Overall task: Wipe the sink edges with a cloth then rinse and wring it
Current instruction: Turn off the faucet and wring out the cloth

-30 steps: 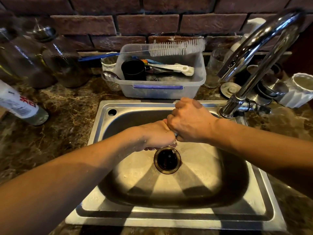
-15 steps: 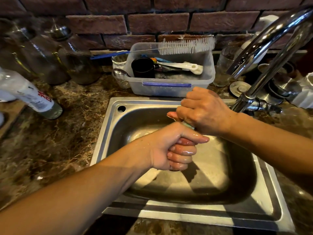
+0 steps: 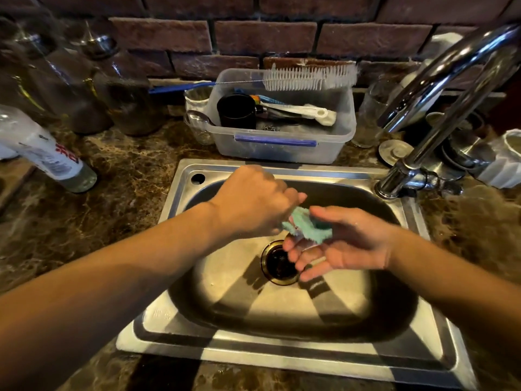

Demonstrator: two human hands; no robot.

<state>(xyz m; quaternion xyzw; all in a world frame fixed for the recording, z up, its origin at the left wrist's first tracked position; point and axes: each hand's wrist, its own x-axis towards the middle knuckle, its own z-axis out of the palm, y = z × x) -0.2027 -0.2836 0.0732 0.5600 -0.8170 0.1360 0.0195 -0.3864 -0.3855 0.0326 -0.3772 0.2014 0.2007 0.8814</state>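
The left hand (image 3: 253, 201), knuckles up, reaches in from the left with its fingertips pinching one end of the crumpled teal cloth (image 3: 306, 227). The right hand (image 3: 342, 244) lies palm up and spread, fingers loosely extended, the cloth's other end resting on its fingers. Both forearms stretch over the steel sink (image 3: 284, 359), with the hands above the drain (image 3: 279, 263). The chrome faucet (image 3: 439, 108) stands at the sink's right rear corner, and a clear plastic tub (image 3: 282, 145) sits behind on the marble tabletop (image 3: 112, 179).
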